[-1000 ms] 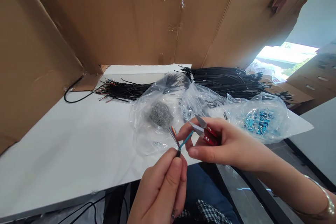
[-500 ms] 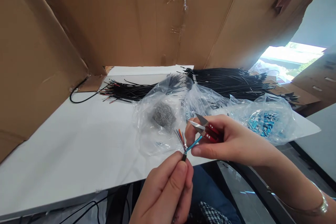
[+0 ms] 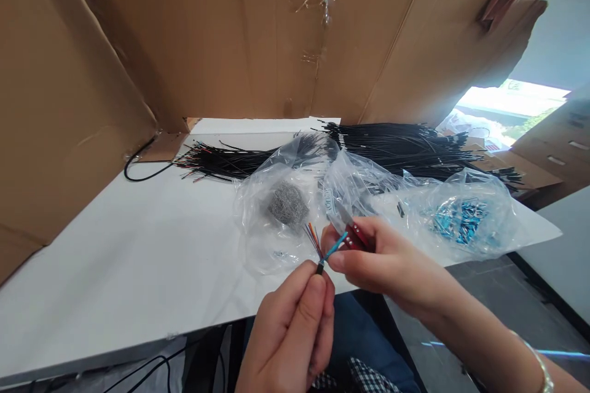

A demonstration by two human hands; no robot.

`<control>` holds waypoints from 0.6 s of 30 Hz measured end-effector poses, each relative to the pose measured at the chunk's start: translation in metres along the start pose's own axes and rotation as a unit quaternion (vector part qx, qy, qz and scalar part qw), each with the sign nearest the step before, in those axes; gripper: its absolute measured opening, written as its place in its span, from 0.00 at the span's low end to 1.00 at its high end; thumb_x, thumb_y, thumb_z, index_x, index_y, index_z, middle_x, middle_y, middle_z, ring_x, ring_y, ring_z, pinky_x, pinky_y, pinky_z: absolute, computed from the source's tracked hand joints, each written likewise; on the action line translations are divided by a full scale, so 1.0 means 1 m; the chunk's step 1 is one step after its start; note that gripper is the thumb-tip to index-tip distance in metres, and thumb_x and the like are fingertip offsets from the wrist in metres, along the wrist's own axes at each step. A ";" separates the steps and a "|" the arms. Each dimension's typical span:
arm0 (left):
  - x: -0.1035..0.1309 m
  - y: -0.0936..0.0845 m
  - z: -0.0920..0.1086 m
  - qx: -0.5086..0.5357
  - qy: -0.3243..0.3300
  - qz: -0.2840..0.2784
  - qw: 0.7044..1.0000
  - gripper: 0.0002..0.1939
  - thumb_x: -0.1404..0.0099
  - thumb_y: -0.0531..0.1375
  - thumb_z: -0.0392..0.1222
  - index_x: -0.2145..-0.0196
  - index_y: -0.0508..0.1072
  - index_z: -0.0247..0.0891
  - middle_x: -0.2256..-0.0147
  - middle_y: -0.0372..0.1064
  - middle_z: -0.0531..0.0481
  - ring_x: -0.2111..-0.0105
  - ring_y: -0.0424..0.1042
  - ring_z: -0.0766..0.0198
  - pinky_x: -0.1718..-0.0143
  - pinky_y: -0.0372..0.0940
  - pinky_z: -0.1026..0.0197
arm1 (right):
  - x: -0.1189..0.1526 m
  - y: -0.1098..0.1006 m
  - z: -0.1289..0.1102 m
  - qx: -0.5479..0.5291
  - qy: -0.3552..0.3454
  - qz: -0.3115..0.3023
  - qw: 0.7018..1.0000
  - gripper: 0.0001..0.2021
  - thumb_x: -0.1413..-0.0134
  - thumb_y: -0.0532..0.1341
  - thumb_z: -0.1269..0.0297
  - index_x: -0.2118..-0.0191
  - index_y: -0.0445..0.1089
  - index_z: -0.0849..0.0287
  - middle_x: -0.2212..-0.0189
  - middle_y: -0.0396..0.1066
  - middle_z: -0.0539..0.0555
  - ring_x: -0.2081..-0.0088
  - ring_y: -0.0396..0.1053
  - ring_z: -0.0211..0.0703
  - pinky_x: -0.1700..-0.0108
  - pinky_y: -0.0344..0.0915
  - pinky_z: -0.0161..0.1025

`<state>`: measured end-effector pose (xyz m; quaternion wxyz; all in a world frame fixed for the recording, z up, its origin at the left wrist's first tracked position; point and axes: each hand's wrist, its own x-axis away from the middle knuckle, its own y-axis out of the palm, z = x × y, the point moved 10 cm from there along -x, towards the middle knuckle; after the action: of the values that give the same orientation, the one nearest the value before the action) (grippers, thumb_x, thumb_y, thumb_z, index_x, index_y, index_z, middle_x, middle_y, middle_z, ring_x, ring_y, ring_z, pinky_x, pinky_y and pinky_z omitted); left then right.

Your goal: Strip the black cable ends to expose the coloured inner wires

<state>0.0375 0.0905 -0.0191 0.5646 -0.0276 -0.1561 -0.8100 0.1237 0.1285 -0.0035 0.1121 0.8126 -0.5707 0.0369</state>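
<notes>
My left hand (image 3: 292, 331) pinches the end of a black cable (image 3: 319, 268) between thumb and forefinger. Thin coloured wires (image 3: 313, 234) fan up out of the cable's stripped end. My right hand (image 3: 382, 258) grips red-handled thread snips (image 3: 353, 234), blades pointing up and left. That same hand's thumb and forefinger also pinch a blue wire (image 3: 335, 246) that comes from the cable end. Both hands meet just above the white table's near edge (image 3: 138, 344).
Clear plastic bags lie behind the hands: one with a grey metal wad (image 3: 288, 202), one with blue parts (image 3: 454, 218). Piles of black cables (image 3: 396, 144) lie further back. Brown cardboard walls (image 3: 258, 37) stand behind and at the left. The table ends at the right.
My right hand has turned and dropped a little, so the snips' blades show less. The blue wire stays pinched and the left hand keeps hold of the cable.
</notes>
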 end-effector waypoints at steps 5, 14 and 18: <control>0.006 -0.020 0.025 -0.210 0.158 0.166 0.951 0.11 0.33 0.53 0.43 0.72 0.70 0.43 0.81 0.65 0.55 0.82 0.61 0.66 0.76 0.53 0.61 | 0.001 0.011 0.019 -0.153 0.023 0.060 0.986 0.14 0.54 0.66 0.64 0.77 0.58 0.58 0.85 0.44 0.39 0.82 0.36 0.30 0.81 0.35 0.34; 0.010 -0.026 0.032 -0.257 0.162 0.205 0.930 0.10 0.34 0.53 0.41 0.64 0.75 0.44 0.81 0.67 0.56 0.81 0.66 0.62 0.77 0.54 0.61 | 0.004 0.013 0.020 -0.177 0.010 0.111 0.978 0.12 0.55 0.62 0.66 0.79 0.57 0.57 0.86 0.43 0.39 0.83 0.34 0.30 0.81 0.34 0.35; -0.003 -0.015 0.014 -0.087 0.048 0.040 0.994 0.16 0.32 0.51 0.48 0.75 0.67 0.41 0.87 0.47 0.61 0.85 0.45 0.69 0.82 0.43 0.62 | 0.005 0.003 0.005 -0.074 -0.073 0.125 0.987 0.10 0.50 0.63 0.63 0.74 0.61 0.57 0.83 0.57 0.43 0.80 0.46 0.33 0.79 0.41 0.35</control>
<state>0.0234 0.1019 -0.0098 0.5990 -0.0437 -0.0565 -0.7975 0.1222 0.1220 -0.0072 0.1246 0.7246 -0.6759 -0.0508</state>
